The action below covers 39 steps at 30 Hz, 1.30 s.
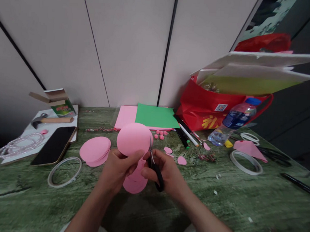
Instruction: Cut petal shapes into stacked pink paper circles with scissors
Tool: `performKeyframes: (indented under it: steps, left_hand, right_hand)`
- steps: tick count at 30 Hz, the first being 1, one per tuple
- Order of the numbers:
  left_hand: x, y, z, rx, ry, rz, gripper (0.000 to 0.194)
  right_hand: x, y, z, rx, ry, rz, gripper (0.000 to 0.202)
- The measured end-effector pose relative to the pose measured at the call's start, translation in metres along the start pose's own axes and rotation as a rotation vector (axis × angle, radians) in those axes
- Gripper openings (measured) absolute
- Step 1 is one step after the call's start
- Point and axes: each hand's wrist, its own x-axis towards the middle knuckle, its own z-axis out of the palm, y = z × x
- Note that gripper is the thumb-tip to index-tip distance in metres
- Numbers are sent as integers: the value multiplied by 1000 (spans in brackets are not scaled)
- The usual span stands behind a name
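Between thumb and fingers, my left hand (123, 164) pinches a round piece of pink paper (133, 139), held upright above the table. A pair of scissors (155, 168) with black handles is in my right hand (164, 167), its blades pointing up along the paper's right edge. Under my hands lies another pink paper piece (135, 183), partly covered by them. To the left rests a stack of pink paper circles (95, 149). Small cut pink pieces (182, 160) are scattered right of the scissors, with several small pink balls (159, 134) behind.
Green and pink sheets (157, 116) lie at the back. Left are a tape roll (64, 171), a phone (54, 146), a hammer (52, 120) and a bead string (22, 144). Right are pens (188, 133), a water bottle (233, 122), a red bag (197, 104) and another tape roll (246, 163).
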Motion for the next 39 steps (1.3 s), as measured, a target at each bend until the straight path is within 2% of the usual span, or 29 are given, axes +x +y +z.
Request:
performKeyframes:
  steps: [4,21,31,35,39]
  left_hand:
    - [0,-1,0,34,-14,8,33]
    - [2,-2,-2,13,-18,15,35]
    - [1,0,-2,-59,-37,42,30]
    - [1,2,0,-140,-60,1,25]
    - [-1,2,2,-79,-95,-33,32]
  right_hand:
    - [1,0,-3,12,7,-32,42]
    - [1,-1,0,57,21,29,37]
    - [1,3,-2,9,39,33,28]
    - [-1,2,1,4,31,52,30]
    - [-1,0,4,-33,12,83,35]
